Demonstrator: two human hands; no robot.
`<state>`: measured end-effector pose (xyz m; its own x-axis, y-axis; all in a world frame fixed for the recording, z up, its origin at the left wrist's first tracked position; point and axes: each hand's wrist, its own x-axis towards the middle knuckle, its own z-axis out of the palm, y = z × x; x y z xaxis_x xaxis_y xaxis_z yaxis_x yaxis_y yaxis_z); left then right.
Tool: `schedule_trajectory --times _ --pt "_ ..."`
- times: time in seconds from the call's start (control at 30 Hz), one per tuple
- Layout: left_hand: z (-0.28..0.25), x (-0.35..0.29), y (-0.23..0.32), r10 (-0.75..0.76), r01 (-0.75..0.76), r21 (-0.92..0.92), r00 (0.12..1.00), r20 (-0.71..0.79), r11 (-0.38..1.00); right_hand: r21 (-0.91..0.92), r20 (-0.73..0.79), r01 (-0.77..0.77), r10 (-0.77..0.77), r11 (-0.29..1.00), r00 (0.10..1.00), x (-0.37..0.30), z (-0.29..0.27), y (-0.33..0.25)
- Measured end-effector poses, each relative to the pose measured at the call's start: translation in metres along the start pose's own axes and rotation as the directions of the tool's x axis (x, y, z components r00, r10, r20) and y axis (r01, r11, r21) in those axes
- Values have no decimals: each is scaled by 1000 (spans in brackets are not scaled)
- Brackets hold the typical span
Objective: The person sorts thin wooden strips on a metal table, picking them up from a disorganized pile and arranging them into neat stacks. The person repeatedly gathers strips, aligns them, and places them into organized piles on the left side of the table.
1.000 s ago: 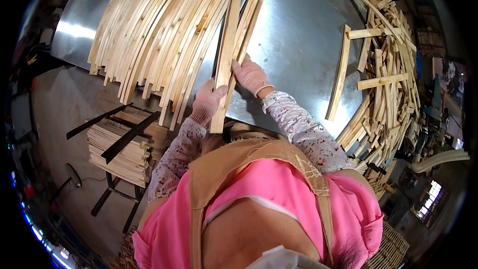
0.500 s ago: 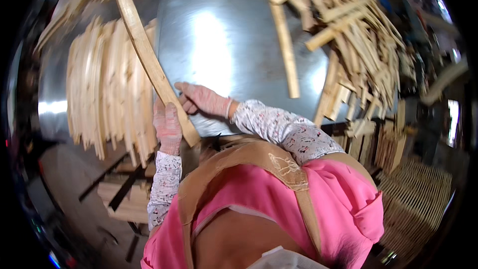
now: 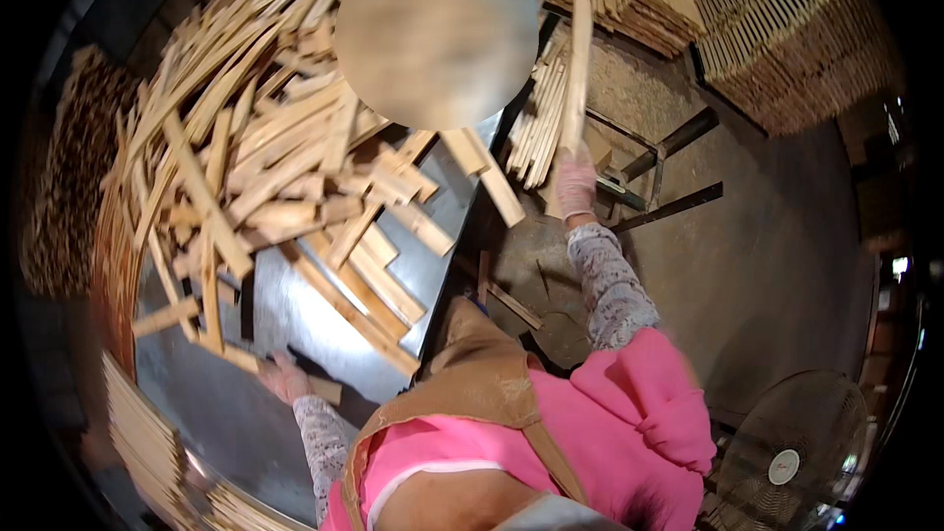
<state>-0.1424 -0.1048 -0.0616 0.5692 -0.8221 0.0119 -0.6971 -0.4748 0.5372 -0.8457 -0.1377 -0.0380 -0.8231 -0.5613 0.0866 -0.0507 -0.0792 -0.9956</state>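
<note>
The shiny desk has a messy wood pile at upper left. The left hand just had a long stick. Now it touches a short stick at lower left; I can't tell if it's gripping. The right hand squeezes a big stick at upper right, so that wood is off the desk.

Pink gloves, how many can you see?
2: one pink glove on the left hand, at a wooden strip; another pink glove on the right hand, holding a long board. Others may be hidden.
</note>
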Motion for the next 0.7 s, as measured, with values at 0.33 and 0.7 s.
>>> schedule_trajectory --times 0.33,0.7 --pt "18 -7 49 -314 344 -274 938 149 898 -769 -286 -391 275 506 918 139 -69 225" --pt "-10 32 -20 -289 318 -242 946 149 917 -867 169 23 251 498 953 90 -81 202"
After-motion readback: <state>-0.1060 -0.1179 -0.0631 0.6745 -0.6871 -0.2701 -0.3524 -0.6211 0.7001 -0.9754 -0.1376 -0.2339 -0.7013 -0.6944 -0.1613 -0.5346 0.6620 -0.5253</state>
